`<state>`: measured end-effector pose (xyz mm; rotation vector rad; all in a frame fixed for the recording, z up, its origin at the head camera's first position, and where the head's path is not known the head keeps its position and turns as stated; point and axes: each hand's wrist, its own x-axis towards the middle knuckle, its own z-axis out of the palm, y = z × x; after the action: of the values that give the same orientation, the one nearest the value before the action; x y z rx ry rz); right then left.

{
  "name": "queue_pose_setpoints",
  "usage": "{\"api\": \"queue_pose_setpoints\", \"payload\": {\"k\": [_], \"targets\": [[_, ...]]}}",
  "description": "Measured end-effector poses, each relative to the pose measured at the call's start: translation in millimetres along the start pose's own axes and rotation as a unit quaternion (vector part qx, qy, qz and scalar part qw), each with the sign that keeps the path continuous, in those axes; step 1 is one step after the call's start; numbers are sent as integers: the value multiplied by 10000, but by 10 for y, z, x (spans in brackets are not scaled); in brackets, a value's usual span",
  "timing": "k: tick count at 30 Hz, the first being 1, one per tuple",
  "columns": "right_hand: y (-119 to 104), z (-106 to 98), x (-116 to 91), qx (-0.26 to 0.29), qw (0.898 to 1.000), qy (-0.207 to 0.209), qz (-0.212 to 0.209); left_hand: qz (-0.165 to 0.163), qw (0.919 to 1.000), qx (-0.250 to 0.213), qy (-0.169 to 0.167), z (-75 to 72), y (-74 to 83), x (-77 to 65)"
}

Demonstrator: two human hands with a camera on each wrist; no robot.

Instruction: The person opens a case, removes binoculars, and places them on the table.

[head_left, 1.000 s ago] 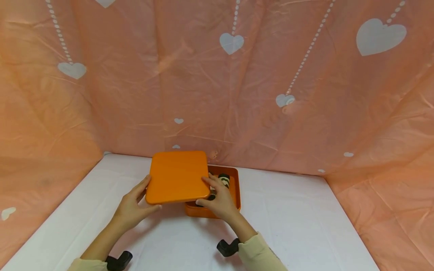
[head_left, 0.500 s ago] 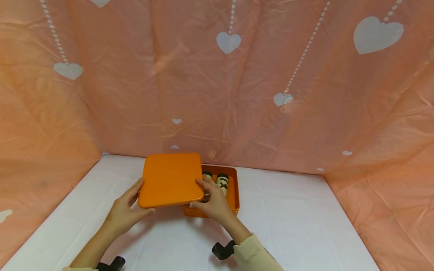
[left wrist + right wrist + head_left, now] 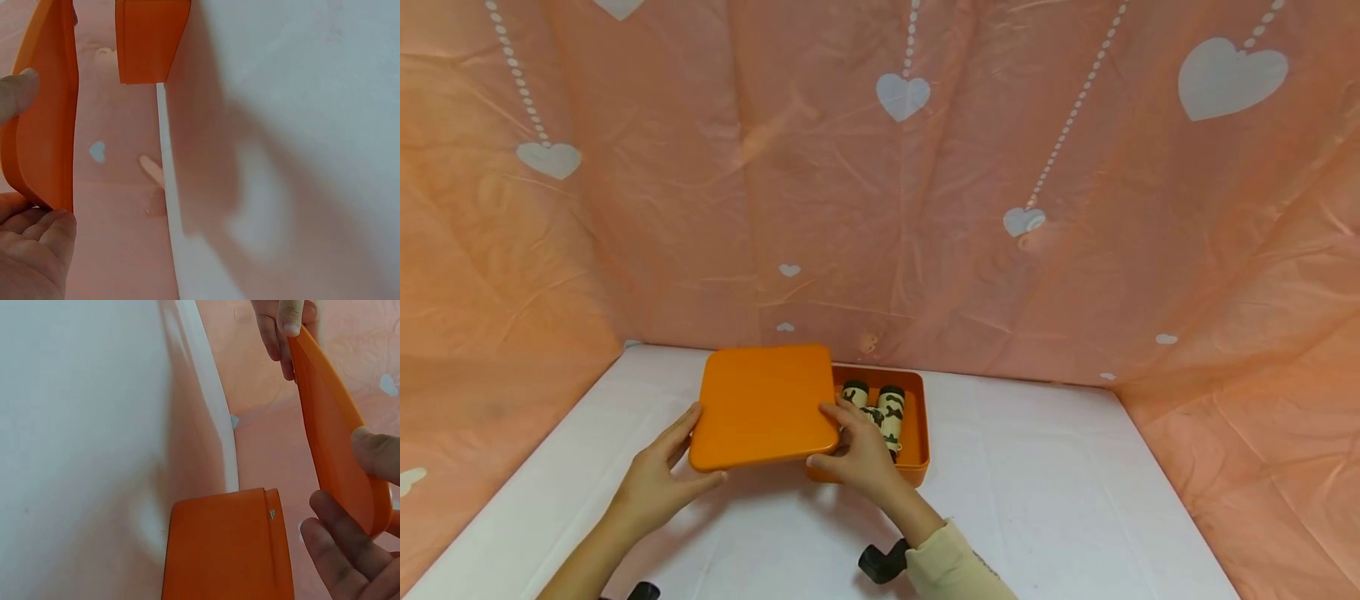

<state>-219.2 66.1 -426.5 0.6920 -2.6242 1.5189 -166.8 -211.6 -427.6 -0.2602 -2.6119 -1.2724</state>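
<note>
An orange square lid (image 3: pixel 763 406) is held in the air between both hands, tilted above the table. My left hand (image 3: pixel 653 482) grips its left edge, thumb at the near side and fingers beneath in the left wrist view. At the right near corner, my right hand (image 3: pixel 863 450) pinches it; the thumb and the fingers (image 3: pixel 340 540) lie on either side of the rim. Behind and right of the lid stands the open orange box (image 3: pixel 914 476). Inside lie camouflage-patterned binoculars (image 3: pixel 891 408), partly hidden by the right hand and the lid.
A white-covered table (image 3: pixel 1037 492) lies under everything. A pink curtain with white hearts (image 3: pixel 970 275) closes off the back and both sides. Black curved pieces (image 3: pixel 882 562) sit at the wrists. In the left wrist view the box's outer wall (image 3: pixel 153 44) is close to the lid.
Both hands have carried the lid left and a little toward me. More of the box's inside and the binoculars now shows; the box has stayed in place.
</note>
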Motion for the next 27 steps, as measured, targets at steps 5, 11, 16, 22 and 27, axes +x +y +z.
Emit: {"api": "queue_pose_setpoints", "payload": {"k": [5, 11, 16, 22, 27], "targets": [[-5, 53, 12, -150, 9999, -16, -17, -16, 10000, 69, 36, -25, -15, -24], [-17, 92, 31, -286, 9996, -60, -19, 11, 9998, 167, 111, -55, -48, -30], [-40, 129, 48, -403, 9991, -100, -14, 40, 9998, 136, 144, -82, -98, -49], [-58, 179, 41, -544, 9983, -183, 114, 265, 9994, -61, 213, -91, -140, -71], [-67, 204, 35, -618, 9976, -300, 119, 181, 9996, 130, 171, -121, -148, -81]]}}
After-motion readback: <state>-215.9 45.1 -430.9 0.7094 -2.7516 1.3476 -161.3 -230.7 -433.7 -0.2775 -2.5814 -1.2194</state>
